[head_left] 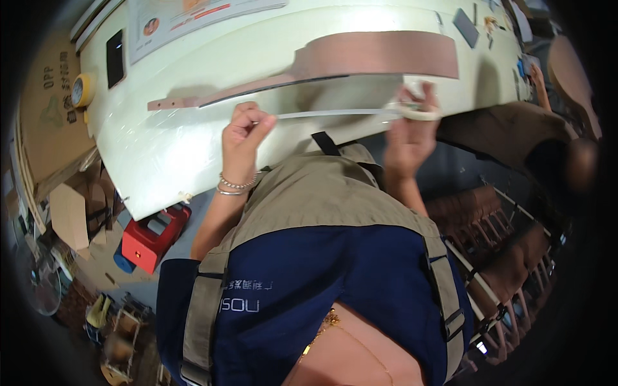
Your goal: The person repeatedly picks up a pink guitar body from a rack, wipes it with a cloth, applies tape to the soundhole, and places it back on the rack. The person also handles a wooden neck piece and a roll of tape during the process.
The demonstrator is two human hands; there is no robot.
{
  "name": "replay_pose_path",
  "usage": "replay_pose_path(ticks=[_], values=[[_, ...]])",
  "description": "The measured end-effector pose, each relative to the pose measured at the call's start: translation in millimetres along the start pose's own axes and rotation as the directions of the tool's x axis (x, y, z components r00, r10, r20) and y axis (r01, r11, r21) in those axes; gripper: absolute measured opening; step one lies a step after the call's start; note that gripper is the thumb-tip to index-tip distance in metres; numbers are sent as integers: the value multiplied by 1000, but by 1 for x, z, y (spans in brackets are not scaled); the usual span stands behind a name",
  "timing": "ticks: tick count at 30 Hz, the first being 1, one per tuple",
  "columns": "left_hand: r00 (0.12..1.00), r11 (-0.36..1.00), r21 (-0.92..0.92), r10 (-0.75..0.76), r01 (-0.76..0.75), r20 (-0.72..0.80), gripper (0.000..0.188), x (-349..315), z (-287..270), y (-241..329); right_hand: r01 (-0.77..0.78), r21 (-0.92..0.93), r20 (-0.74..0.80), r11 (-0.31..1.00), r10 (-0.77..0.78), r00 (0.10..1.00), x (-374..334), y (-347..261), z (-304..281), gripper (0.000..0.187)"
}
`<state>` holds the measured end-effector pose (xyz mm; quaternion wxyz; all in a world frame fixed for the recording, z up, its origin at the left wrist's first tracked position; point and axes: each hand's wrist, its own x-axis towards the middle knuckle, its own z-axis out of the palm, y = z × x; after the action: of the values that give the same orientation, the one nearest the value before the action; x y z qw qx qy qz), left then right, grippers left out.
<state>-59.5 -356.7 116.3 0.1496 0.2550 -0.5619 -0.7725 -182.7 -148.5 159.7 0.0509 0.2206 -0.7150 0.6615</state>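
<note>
At table's near edge, left hand (243, 132) pinches tape (328, 114) end, right hand (412, 125) grips roll (421, 110); strip pulled out, probably not yet stuck to wood piece (360, 58).

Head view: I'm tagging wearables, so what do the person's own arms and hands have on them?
Both forearms are bare, with no sleeves or gloves showing. The left hand has thin silver-coloured bracelets at the wrist, one beaded. The right hand shows no bracelet, watch or ring that I can make out.
</note>
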Motion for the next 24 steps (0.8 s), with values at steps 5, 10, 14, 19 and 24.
replay_pose_path(ticks=[5,10,14,19,24], values=[[955,990,-60,-137,126,-262,10,19,-135,-38,-153,-50,-363,987,124,924,56,48,-93,51],[933,953,-123,-296,276,-206,14,32,-133,-25,-156,108,-206,982,176,963,67,78,-101,71],[925,948,-51,-319,315,-208,16,39,-136,-23,-115,141,-259,983,148,954,61,95,-103,68],[913,939,-31,-341,343,-223,18,42,-133,-17,-71,154,-278,985,112,954,58,99,-101,65],[904,922,51,-364,384,-225,19,43,-138,-18,-61,156,-270,986,101,958,58,102,-103,65]])
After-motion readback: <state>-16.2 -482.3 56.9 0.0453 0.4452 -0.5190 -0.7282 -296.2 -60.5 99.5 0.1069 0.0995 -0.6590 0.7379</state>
